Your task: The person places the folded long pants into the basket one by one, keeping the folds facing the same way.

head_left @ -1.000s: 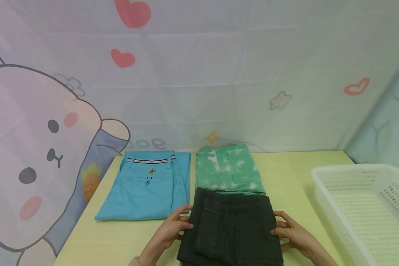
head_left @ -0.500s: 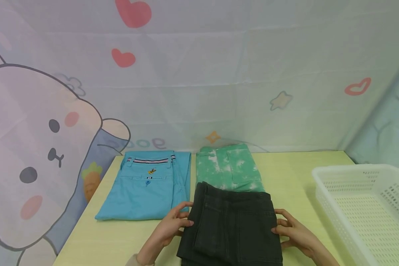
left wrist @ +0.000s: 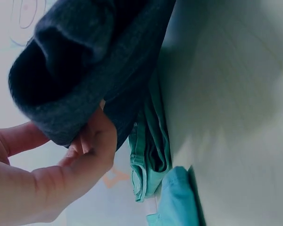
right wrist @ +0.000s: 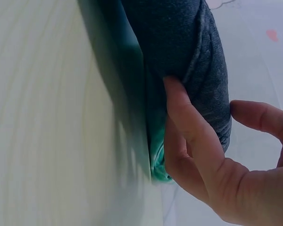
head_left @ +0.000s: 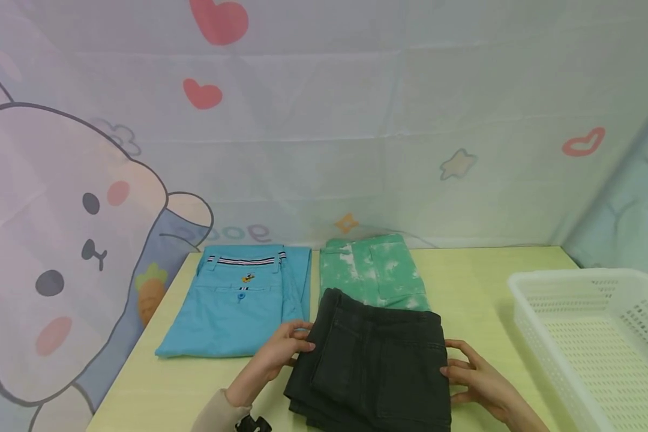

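Near the front edge of the table [head_left: 480,282], I have the folded dark jeans [head_left: 375,360] between both hands, their far end lying over the green shorts [head_left: 375,270]. My left hand [head_left: 281,351] pinches the left edge, fingers curled under the fold; my right hand [head_left: 472,378] grips the right edge, thumb over, fingers beneath. I judge the stack slides best with both sides level and even pressure, so the folds hold and the blue trousers [head_left: 237,300] alongside stay undisturbed. A white basket [head_left: 588,336] waits right.
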`<state>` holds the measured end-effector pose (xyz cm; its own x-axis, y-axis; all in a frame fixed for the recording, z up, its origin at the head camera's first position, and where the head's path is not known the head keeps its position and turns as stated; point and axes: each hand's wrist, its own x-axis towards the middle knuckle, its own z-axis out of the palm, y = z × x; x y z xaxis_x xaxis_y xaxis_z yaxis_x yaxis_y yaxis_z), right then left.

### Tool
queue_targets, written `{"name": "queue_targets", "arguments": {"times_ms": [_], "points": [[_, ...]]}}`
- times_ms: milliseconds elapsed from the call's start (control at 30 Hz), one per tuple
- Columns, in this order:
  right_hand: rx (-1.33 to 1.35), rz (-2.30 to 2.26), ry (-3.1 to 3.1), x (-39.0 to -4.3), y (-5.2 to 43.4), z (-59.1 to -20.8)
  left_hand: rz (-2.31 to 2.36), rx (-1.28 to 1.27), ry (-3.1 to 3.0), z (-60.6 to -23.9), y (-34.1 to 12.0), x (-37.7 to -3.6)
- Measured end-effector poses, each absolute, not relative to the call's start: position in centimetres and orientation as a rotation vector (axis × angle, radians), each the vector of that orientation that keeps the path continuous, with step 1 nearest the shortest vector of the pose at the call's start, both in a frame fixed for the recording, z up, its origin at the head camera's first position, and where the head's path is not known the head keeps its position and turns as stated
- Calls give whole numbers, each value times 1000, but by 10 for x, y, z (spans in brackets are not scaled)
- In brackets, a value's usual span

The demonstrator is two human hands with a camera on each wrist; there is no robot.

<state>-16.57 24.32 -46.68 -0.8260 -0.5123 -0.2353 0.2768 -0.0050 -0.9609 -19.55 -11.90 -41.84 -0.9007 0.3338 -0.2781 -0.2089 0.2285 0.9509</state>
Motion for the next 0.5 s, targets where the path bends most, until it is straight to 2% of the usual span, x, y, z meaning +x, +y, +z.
{"name": "queue_targets", "arguments": {"times_ms": [500], "points": [[-235, -1912, 1704, -156, 239, -461, 1643, 156, 2182, -405, -123, -199]]}}
